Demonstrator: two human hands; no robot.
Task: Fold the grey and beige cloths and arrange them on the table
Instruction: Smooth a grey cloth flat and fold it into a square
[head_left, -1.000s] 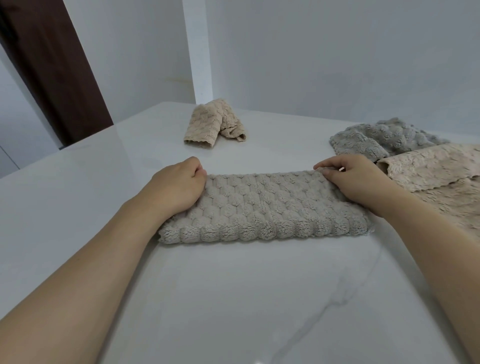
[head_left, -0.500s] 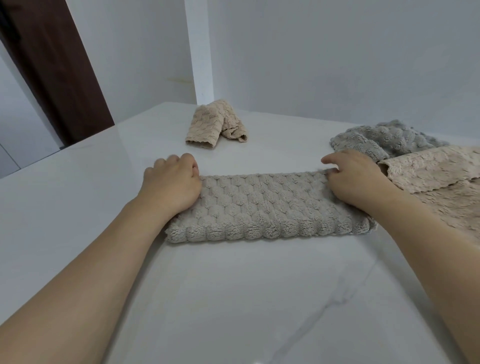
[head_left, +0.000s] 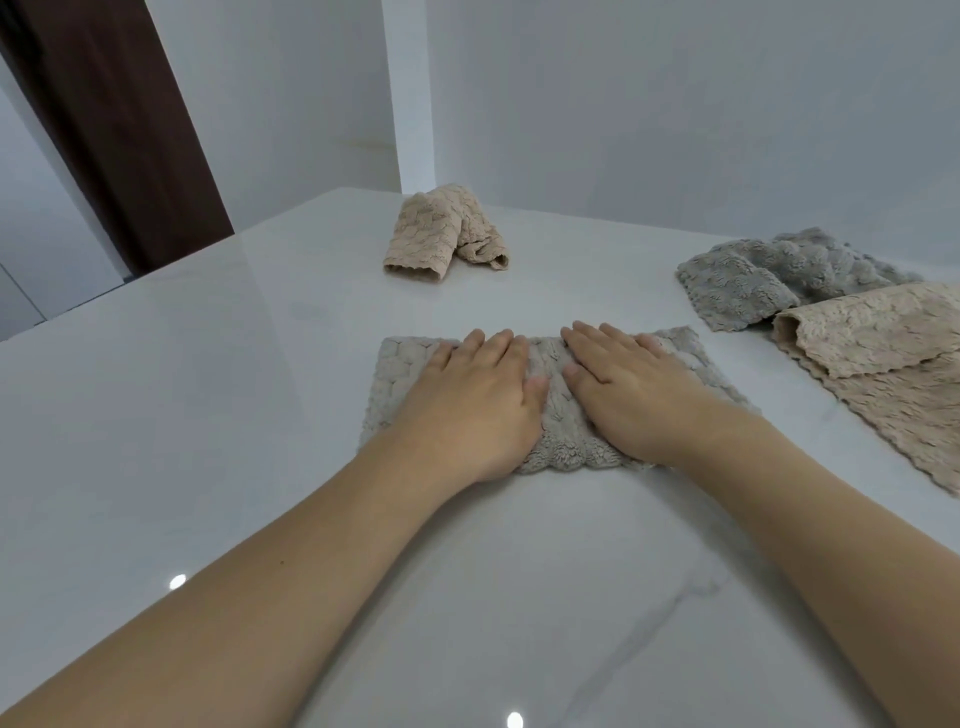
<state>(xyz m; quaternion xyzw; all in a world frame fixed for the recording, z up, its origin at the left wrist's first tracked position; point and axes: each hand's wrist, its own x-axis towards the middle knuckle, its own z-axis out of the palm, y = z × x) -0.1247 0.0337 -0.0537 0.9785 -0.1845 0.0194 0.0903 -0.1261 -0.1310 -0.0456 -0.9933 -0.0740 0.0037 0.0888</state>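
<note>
A folded grey-beige bubble-textured cloth (head_left: 397, 371) lies flat on the white table (head_left: 208, 389) in front of me. My left hand (head_left: 475, 397) presses flat on its left-middle part, fingers straight. My right hand (head_left: 631, 392) presses flat beside it on the right-middle part, fingers straight. The cloth's centre is hidden under both palms. A folded beige cloth (head_left: 441, 234) sits farther back. At the right lie a crumpled grey cloth (head_left: 769, 275) and an unfolded beige cloth (head_left: 872, 343).
White walls stand close behind the table. A dark brown door or panel (head_left: 114, 130) is at the far left beyond the table's left edge. The beige cloth at the right runs out of view.
Both hands left the cloth's ends and moved inward to its middle, now lying flat side by side. The view came closer to the cloth.
</note>
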